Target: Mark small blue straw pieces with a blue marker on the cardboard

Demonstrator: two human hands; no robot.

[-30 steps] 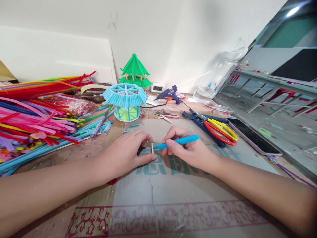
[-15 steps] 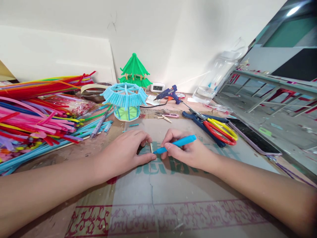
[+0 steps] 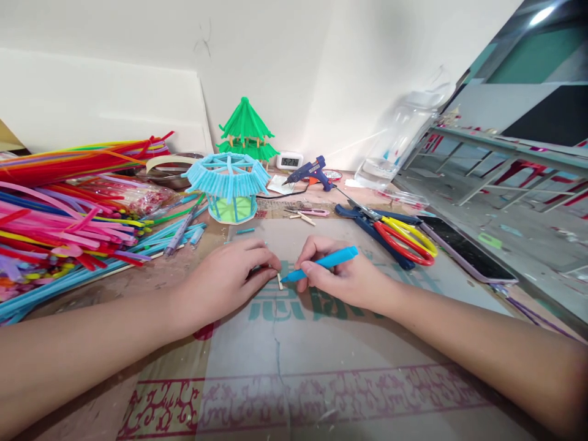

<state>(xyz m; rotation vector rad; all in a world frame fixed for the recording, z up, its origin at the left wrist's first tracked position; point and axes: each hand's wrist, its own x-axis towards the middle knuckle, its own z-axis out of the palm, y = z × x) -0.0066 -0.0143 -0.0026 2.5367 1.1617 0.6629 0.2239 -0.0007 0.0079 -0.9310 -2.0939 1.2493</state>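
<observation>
My right hand (image 3: 337, 272) grips a blue marker pen (image 3: 337, 257), its tip low and pointing left at a short pale wooden stick (image 3: 280, 282). My left hand (image 3: 239, 269) is closed, thumb and fingertips together at the far end of that stick; part of the stick is hidden under them. Both hands rest over the printed plastic-covered board (image 3: 316, 349). Beyond them stands a light-blue pipe-cleaner pavilion model (image 3: 229, 177) with a pale green base. Behind it rises a green pagoda-like model (image 3: 245, 122).
Bundles of coloured pipe cleaners (image 3: 68, 226) fill the left side. At the back are a small digital clock (image 3: 289, 160), a glue gun (image 3: 307, 173) and a clear bottle (image 3: 386, 141). Red-and-yellow-handled scissors (image 3: 404, 239), blue-handled pliers (image 3: 367, 229) and a phone (image 3: 468, 248) lie right.
My left thumb has drawn back toward the fingertips, so the near part of the stick now shows. The marker's tip has shifted slightly left and up along the stick. The view has moved slightly.
</observation>
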